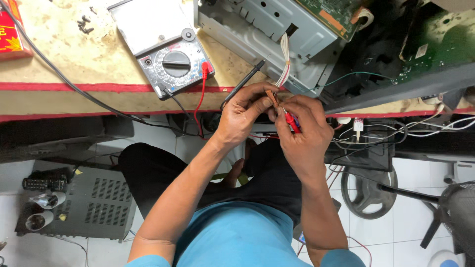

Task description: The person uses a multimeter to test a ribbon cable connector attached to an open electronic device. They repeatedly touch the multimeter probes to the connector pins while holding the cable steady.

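My left hand (243, 114) grips a black test probe (245, 82) that slants up toward the metal chassis, and its fingertips pinch a small brown part (271, 97). My right hand (304, 127) holds a red test probe (292, 121) with its tip at that brown part. Both hands meet just in front of the bench edge. An analogue multimeter (170, 57) with a round dial lies on the bench to the left, its red lead (202, 94) and a black lead hanging over the edge.
A grey metal chassis (277, 34) with a white ribbon cable (284, 62) and a green circuit board (331, 12) sits on the bench. Several screws (84, 24) lie far left. Below are a perforated grey box (99, 202), a fan (457, 212) and tangled cables (396, 131).
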